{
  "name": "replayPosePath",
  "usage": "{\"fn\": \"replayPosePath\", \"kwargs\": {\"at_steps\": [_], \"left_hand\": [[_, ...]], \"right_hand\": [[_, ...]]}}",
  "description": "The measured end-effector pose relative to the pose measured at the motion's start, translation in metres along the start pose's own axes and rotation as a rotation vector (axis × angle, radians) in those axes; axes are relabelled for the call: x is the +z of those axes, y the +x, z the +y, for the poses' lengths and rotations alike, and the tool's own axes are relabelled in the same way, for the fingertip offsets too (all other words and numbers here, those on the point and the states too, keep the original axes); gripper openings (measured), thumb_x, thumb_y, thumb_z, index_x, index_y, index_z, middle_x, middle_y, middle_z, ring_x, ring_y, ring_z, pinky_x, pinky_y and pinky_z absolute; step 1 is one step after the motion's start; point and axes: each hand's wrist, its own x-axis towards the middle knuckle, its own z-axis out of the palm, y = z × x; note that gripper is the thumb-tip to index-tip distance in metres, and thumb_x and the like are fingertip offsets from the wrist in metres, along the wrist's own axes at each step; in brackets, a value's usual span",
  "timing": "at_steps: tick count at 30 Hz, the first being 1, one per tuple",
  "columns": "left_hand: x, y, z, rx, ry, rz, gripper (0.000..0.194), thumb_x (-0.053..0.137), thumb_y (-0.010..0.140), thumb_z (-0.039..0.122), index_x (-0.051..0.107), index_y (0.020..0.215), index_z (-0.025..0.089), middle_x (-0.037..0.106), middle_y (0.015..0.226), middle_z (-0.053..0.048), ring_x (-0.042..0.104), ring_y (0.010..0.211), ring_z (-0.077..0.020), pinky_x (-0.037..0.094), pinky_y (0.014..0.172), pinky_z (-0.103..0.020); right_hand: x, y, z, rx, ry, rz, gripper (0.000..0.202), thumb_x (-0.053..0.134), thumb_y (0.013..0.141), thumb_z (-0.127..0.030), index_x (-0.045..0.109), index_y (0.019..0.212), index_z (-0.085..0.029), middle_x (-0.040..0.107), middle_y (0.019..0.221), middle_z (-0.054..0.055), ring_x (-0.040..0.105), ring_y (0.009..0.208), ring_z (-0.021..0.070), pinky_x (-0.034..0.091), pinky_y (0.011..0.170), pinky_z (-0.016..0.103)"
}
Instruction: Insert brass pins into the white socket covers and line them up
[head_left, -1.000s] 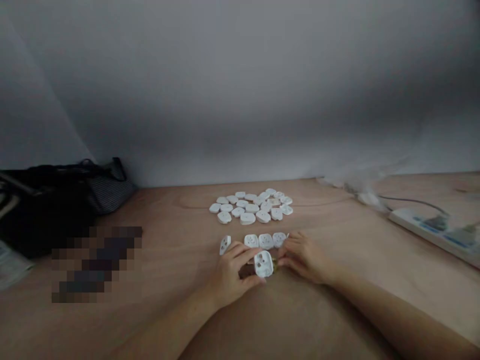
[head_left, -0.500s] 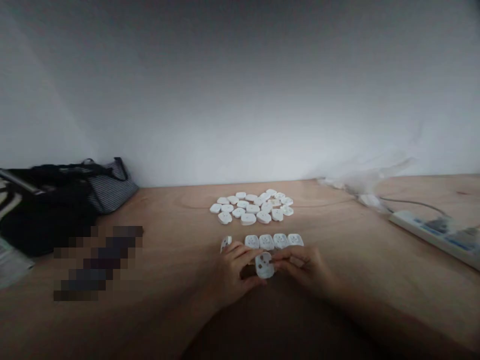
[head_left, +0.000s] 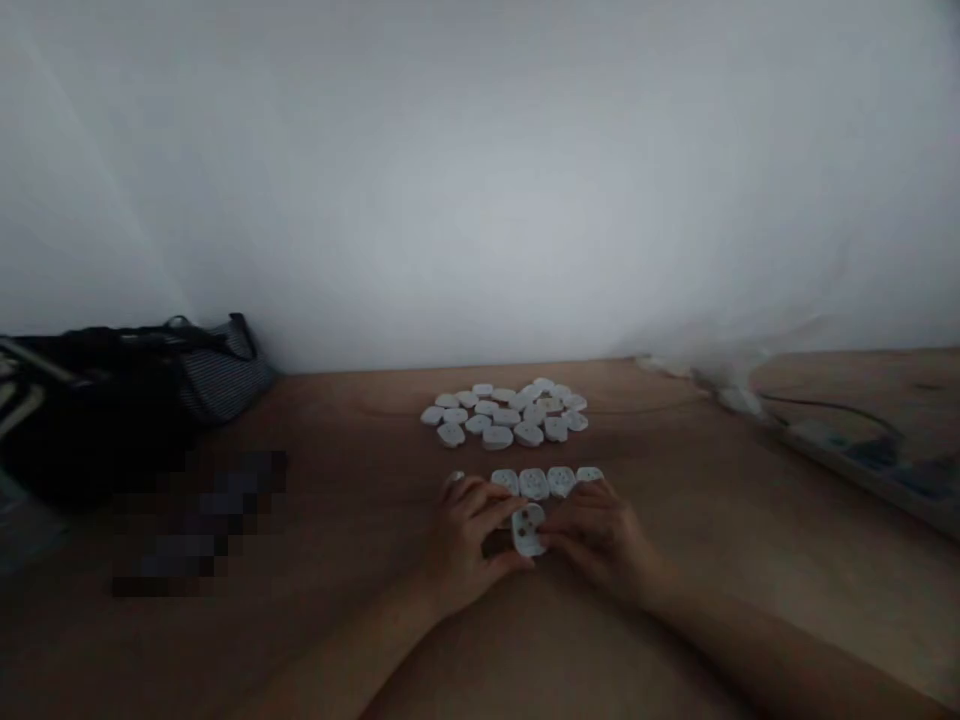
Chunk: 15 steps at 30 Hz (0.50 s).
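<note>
Between my two hands is a white plastic piece (head_left: 529, 530) with small dark spots, tilted toward the camera. My left hand (head_left: 469, 540) grips it from the left, thumb below and index finger above. The fingertips of my right hand (head_left: 600, 535) are pinched at its right edge; whether they hold something small too cannot be made out. Just behind my hands stands a row of several white pieces (head_left: 533, 484), its right end partly covered by my right hand. Another white piece (head_left: 456, 478) shows above my left fingers. Farther back lies a loose cluster of similar pieces (head_left: 505, 417).
A black bag (head_left: 97, 410) and a striped bag (head_left: 225, 375) sit at the left. Nearer lies a blurred-out dark object (head_left: 217, 510). At the right are a power strip (head_left: 862, 460), a cable (head_left: 832, 405) and clear plastic (head_left: 739, 380) by the wall.
My right fingers have closed in and shifted slightly left over the held piece, covering more of the row's right end. The picture has become darker.
</note>
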Motion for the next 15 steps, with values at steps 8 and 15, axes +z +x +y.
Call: {"fn": "replayPosePath", "kwargs": {"at_steps": [8, 15], "left_hand": [[0.0, 0.0, -0.001, 0.019, 0.033, 0.022, 0.053, 0.069, 0.066, 0.057, 0.065, 0.108, 0.025, 0.059, 0.11, -0.008, 0.046, 0.103, -0.0288, 0.035, 0.089, -0.043], [-0.002, 0.0, 0.0, -0.003, 0.007, -0.011, 0.053, 0.067, 0.068, 0.058, 0.064, 0.112, 0.029, 0.056, 0.114, -0.008, 0.044, 0.105, -0.0294, 0.034, 0.088, -0.044]], "right_hand": [[0.003, -0.001, 0.002, -0.053, -0.132, 0.046, 0.011, 0.06, 0.084, -0.029, 0.07, 0.084, -0.026, 0.071, 0.083, 0.002, 0.056, 0.074, 0.0174, 0.037, 0.071, 0.035], [-0.007, 0.0, 0.0, -0.133, -0.261, -0.108, 0.024, 0.059, 0.084, -0.038, 0.064, 0.106, -0.03, 0.064, 0.116, 0.002, 0.053, 0.098, 0.0233, 0.032, 0.084, 0.042]]}}
